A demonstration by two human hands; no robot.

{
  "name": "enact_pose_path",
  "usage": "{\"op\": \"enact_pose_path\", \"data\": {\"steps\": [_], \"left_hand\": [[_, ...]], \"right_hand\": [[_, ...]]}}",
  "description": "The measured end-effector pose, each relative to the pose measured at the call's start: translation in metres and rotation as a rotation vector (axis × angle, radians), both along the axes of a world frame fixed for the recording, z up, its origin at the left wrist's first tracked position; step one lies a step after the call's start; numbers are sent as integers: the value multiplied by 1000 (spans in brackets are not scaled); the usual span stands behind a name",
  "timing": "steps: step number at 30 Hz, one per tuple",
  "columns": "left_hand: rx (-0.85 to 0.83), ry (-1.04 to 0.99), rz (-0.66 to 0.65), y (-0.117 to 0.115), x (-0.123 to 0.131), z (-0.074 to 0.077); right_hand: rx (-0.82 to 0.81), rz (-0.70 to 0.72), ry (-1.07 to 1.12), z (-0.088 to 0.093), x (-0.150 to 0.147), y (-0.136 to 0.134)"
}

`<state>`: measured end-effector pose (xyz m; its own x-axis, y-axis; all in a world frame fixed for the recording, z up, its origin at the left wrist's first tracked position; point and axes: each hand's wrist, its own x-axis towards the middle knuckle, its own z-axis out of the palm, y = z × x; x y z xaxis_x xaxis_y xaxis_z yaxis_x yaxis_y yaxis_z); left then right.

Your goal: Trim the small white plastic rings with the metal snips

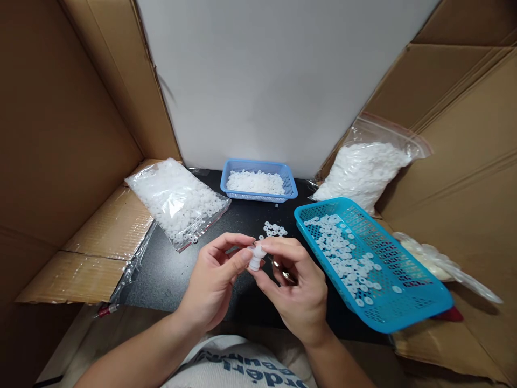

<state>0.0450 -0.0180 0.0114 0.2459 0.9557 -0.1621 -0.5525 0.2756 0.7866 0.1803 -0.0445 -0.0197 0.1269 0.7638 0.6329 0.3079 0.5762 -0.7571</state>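
Both my hands meet over the black table, around a small stack of white plastic ring-like pieces (255, 263). My left hand (216, 275) pinches the stack from the left with thumb and fingertips. From the right, my right hand (297, 285) grips it between thumb and index finger. A shiny metal tool (287, 275) lies in the curled fingers of my right hand; its kind is mostly hidden. Just beyond my fingertips lies a small pile of loose white rings (275, 229).
A turquoise basket (416, 293) with flat white rings stands at the right. A blue basket (258, 197) of small white rings is at the back. Clear bags of white pieces lie left (173, 199) and right (363, 170). Cardboard walls (464, 178) flank the black table (161, 275).
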Motion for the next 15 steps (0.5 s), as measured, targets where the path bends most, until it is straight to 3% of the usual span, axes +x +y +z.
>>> {"op": "enact_pose_path", "data": {"steps": [5,15], "left_hand": [[136,104,56,1,4,-8],[107,103,32,7,6,-10]], "right_hand": [[12,-33,10,-2,-3,-1],[-16,-74,8,-14,0,-1]]}}
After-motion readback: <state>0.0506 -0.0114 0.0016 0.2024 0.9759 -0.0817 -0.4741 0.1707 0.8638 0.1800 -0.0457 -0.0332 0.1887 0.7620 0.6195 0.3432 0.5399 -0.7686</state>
